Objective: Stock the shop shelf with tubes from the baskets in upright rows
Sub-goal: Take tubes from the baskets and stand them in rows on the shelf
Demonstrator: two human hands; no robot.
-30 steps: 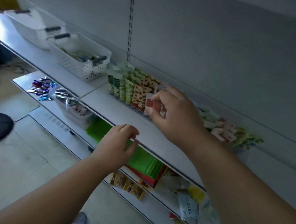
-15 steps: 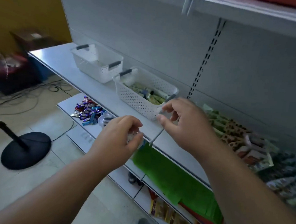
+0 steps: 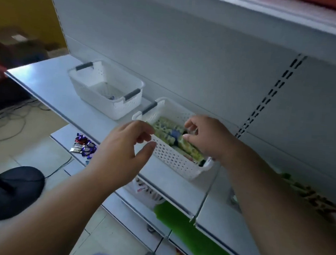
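White basket (image 3: pixel 173 157) — left hand (image 3: pixel 121 156) hovering, grip spread; right hand (image 3: pixel 208 138) reaching inside, grip unclear.

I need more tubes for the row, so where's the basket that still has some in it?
In the head view, the basket with tubes sits mid-frame on the shelf, right of the nearly empty basket, with the right hand reaching into it.

Centre frame: white perforated basket (image 3: pixel 173 159) on the shelf (image 3: pixel 52 91), holding tubes (image 3: pixel 168 130). Right hand (image 3: pixel 206 136) above the tubes, fingers (image 3: pixel 189 126) curled, contact unclear. Left hand (image 3: pixel 125 150) at the basket's near rim, holding nothing. Second basket (image 3: pixel 106 91) upper left.
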